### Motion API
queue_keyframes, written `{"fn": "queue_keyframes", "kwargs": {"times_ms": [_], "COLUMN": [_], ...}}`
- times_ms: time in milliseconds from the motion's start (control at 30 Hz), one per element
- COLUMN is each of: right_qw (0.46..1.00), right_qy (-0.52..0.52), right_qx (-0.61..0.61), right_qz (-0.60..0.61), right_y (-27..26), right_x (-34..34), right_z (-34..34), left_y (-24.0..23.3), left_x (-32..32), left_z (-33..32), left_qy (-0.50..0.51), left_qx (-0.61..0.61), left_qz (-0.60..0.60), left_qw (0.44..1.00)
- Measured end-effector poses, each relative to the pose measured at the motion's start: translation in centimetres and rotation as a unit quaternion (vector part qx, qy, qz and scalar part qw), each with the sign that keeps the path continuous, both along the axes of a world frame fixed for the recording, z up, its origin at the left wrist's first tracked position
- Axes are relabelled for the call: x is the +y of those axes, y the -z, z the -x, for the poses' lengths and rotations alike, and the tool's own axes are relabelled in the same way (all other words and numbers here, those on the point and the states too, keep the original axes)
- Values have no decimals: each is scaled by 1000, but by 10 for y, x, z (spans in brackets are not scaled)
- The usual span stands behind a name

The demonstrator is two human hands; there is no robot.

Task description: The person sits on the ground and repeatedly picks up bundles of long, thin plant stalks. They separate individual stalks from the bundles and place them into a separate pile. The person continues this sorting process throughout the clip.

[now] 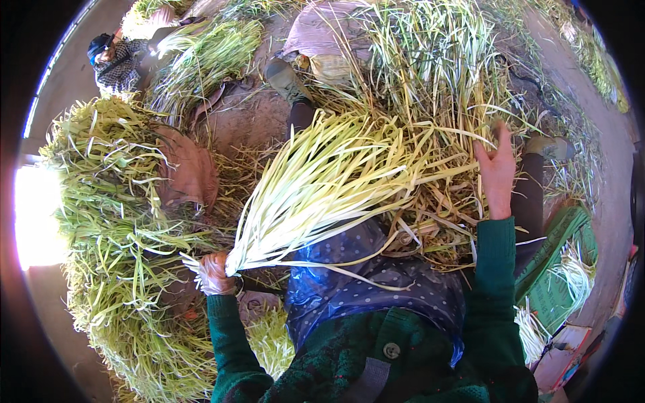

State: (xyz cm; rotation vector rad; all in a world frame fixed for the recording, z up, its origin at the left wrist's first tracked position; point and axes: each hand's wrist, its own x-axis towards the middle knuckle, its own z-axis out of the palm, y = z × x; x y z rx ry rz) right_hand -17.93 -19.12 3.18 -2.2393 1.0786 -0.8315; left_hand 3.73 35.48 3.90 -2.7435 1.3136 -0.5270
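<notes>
A fanned bundle of long leaves that look like yellow chives (327, 186) stretches over my lap, white at the base and yellow-green toward the tips. My left hand (216, 273) is closed around its white base, with the cut ends poking out beyond the fist. My right hand (495, 174) is raised at the tip side, thumb and fingers spread and slightly blurred. A few leaf tips reach up to it, but it grips none that I can see. Under the bundle lies a blue polka-dot plastic apron (342, 252).
Dry leaf litter (433, 226) covers the ground between my legs. A tall heap of leaves (126, 282) stands left, another leaf pile (428, 55) ahead. White-stemmed bunches (574, 274) lie on a green sack (549, 292) at right. Another person (118, 63) is at far left.
</notes>
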Motion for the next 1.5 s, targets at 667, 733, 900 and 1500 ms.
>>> {"fn": "queue_keyframes", "kwargs": {"times_ms": [667,733,900,1500], "right_qw": [935,897,878,886], "right_qy": [-327,-316,-275,-456], "right_qx": [-23,-28,-16,-72], "right_qz": [-137,-308,-392,48], "right_y": [39,28,11,6], "right_x": [116,109,76,104], "right_z": [-67,-63,-56,-167], "left_y": [22,20,26,10], "left_x": [18,21,25,14], "left_z": [0,4,0,-4], "left_qy": [-16,-20,-33,-19], "left_qx": [44,40,65,13], "left_qz": [19,18,1,-5], "left_qw": [999,999,997,1000]}}
